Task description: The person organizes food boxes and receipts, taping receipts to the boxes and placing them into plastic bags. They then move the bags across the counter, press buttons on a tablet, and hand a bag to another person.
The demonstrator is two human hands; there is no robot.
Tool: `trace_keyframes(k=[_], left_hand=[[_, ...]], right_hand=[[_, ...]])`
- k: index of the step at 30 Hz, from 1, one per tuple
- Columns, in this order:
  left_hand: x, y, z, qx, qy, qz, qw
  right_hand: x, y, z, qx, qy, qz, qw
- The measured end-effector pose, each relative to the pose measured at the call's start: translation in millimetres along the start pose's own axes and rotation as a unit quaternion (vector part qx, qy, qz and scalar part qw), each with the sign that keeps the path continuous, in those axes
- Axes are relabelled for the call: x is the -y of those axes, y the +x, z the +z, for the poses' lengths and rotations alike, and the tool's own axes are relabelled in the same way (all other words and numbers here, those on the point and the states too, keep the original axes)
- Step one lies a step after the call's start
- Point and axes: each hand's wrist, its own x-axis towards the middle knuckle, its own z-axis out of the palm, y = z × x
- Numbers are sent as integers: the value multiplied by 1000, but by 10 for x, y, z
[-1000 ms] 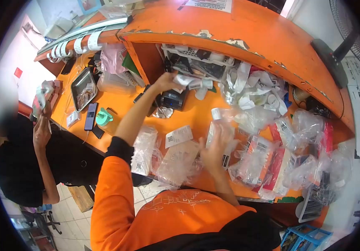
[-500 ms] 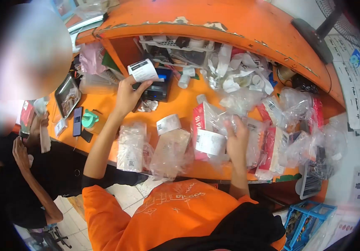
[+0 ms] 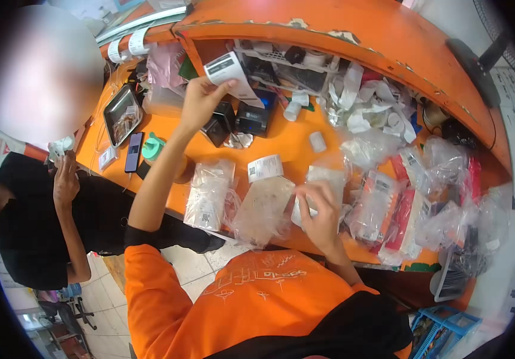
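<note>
A white printed label strip (image 3: 233, 75) is pinched in my left hand (image 3: 203, 102), raised in front of the black label printer (image 3: 253, 116). My right hand (image 3: 320, 209) is held over the table's front part with its fingers curled and thumb drawn in. Beside and under those fingers lies a whitish plastic-wrapped packet (image 3: 327, 175); what the fingertips hold, if anything, I cannot make out. To its left rests a clear-wrapped parcel (image 3: 263, 206) with a curled white label (image 3: 264, 168) at its top. Another wrapped parcel (image 3: 209, 194) lies farther left.
More wrapped packages (image 3: 374, 206) are heaped on the right. Crumpled paper backing (image 3: 371, 99) fills the back shelf. A phone (image 3: 133, 152), a green-lidded jar (image 3: 153, 146) and a metal tray (image 3: 123, 113) are on the left, where another person (image 3: 48, 221) in black works.
The view has turned slightly left. More of the label strip shows in my left hand. My right hand has moved left, and the red-edged package with a label is no longer visible beneath it.
</note>
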Motion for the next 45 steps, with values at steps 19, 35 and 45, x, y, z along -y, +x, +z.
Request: trace_keyframes(k=[19,35,45], left_hand=[[228,-261,-438,28,110,-2,994],[61,-275,-320,13,141,-48,989],[-11,-336,-248,-2,169,1,986]], right_hand=[[47,-967,-2593,-586,-160,106,788],[-1101,-746,-2166,-167,-277,301,897],[-949,-984,-2372,-184,-18,225,957]])
